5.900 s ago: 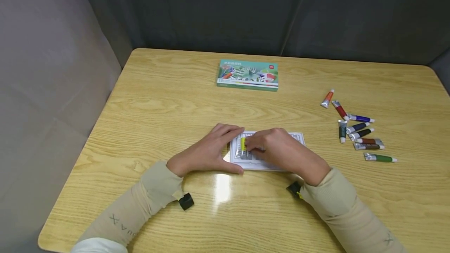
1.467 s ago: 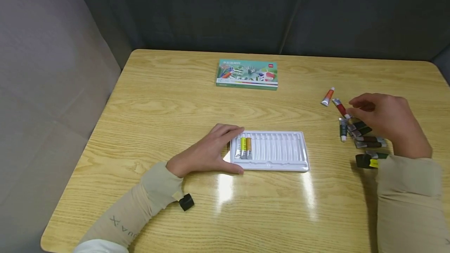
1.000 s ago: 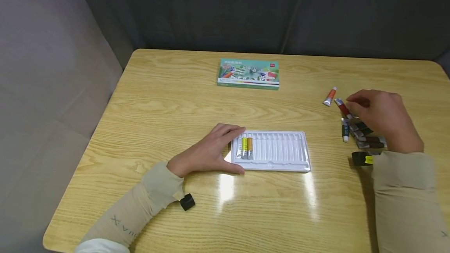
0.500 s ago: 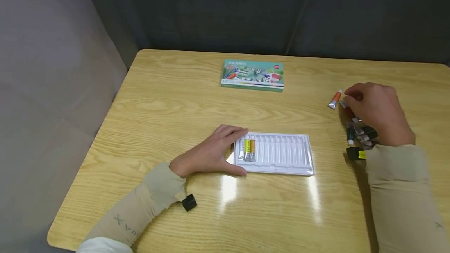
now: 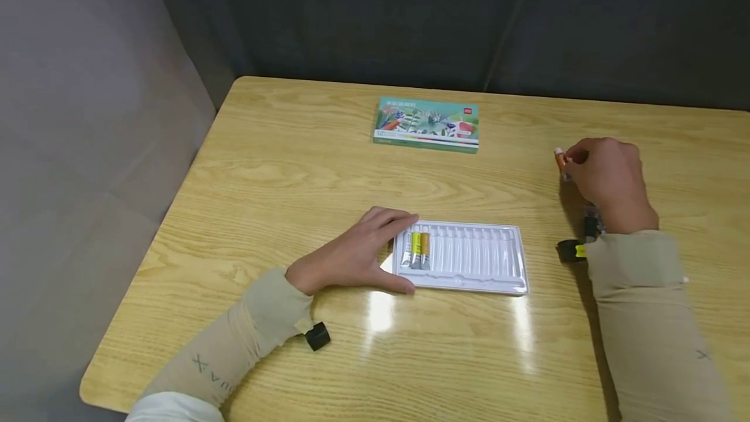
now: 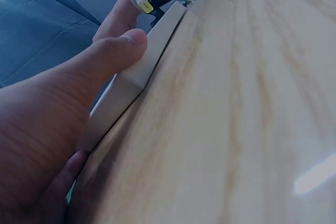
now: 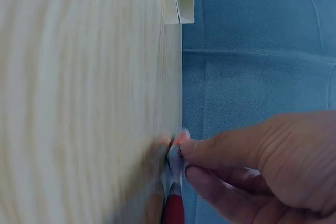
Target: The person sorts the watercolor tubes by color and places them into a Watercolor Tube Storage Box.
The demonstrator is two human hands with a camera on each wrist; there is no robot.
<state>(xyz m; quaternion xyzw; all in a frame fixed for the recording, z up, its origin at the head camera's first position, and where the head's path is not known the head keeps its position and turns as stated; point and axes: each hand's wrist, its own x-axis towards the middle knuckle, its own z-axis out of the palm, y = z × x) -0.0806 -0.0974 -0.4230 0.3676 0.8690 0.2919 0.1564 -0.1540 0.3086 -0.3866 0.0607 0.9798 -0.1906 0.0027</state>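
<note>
My left hand (image 5: pixel 357 253) holds the left end of the white plastic tray (image 5: pixel 463 282), thumb at its near edge and fingers at the far edge. In the left wrist view the thumb (image 6: pixel 105 59) lies against the tray's side wall (image 6: pixel 139 72). A white tube (image 5: pixel 407 249), a yellow paint tube (image 5: pixel 416 246) and an ochre paint tube (image 5: pixel 425 249) fill its leftmost slots. My right hand (image 5: pixel 609 174) pinches an orange paint tube (image 5: pixel 560 159) between thumb and forefinger, close over the table. A red paint tube (image 7: pixel 174 211) lies right beside it.
A green printed paint box (image 5: pixel 426 124) lies near the table's back edge. Dark paint tubes (image 5: pixel 590 223) show beside the right wrist, and the forearm hides most of that group. A black wrist camera (image 5: pixel 571 251) juts out from the right sleeve.
An ochre tube has joined the yellow one in the tray. The right hand went to the loose tubes, passed leftward over the pile and took the orange tube. My left hand stays put.
</note>
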